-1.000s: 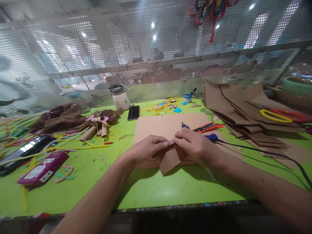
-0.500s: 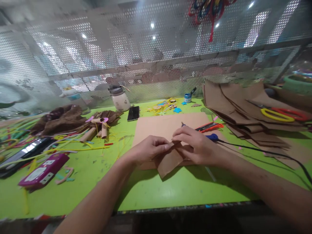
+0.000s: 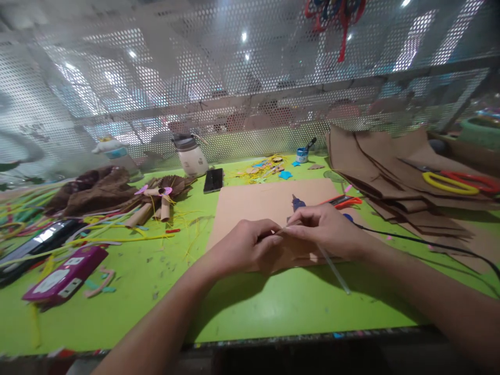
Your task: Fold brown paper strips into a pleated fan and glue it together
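The left hand [image 3: 252, 244] and right hand [image 3: 328, 229] pinch a brown paper piece [image 3: 283, 230] between them, its visible edge roughly crosswise.

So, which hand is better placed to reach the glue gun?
Probably the right hand: it hides part of the glue gun, whose black cord runs off on that side. The left hand is farther away.

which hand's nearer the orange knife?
Right. The right hand is just on the near side of the orange knife, hiding part of it from view; the left hand is farther off, to the knife's left and closer to the person.
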A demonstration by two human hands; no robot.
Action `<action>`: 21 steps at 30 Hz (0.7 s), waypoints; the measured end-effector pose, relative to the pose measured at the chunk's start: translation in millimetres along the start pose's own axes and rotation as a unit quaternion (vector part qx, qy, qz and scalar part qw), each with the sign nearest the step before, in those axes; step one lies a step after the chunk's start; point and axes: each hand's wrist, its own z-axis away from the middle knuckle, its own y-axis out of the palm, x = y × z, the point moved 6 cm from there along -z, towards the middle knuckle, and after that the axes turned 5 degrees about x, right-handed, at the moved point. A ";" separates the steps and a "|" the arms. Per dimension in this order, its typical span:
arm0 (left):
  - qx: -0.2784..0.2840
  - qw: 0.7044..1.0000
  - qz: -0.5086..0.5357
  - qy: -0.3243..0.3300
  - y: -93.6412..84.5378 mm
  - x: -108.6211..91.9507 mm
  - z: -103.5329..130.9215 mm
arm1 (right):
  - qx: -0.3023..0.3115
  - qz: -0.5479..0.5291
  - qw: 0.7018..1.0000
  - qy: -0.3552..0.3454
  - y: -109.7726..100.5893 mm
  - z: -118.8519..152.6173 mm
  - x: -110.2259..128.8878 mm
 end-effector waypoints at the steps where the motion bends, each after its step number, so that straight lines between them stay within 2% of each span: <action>1: -0.005 1.000 -0.011 0.001 0.1 0.0 0.0 | -0.010 0.003 1.000 -0.005 -1.3 0.3 1.9; 7: -0.001 0.997 -0.079 -0.022 0.4 5.4 1.1 | -0.056 -0.003 0.998 -0.013 -9.1 0.2 2.9; 13: 0.002 0.994 -0.104 -0.023 -4.4 5.2 3.3 | -0.036 -0.045 0.998 0.013 -11.0 -0.8 -10.0; 17: -0.021 0.991 -0.128 -0.016 -6.2 3.8 3.2 | -0.039 -0.055 0.997 0.029 -11.6 -0.1 -10.5; 21: -0.019 0.995 -0.091 -0.036 -8.1 7.0 2.9 | -0.055 -0.060 0.996 0.031 -14.4 -0.3 -9.8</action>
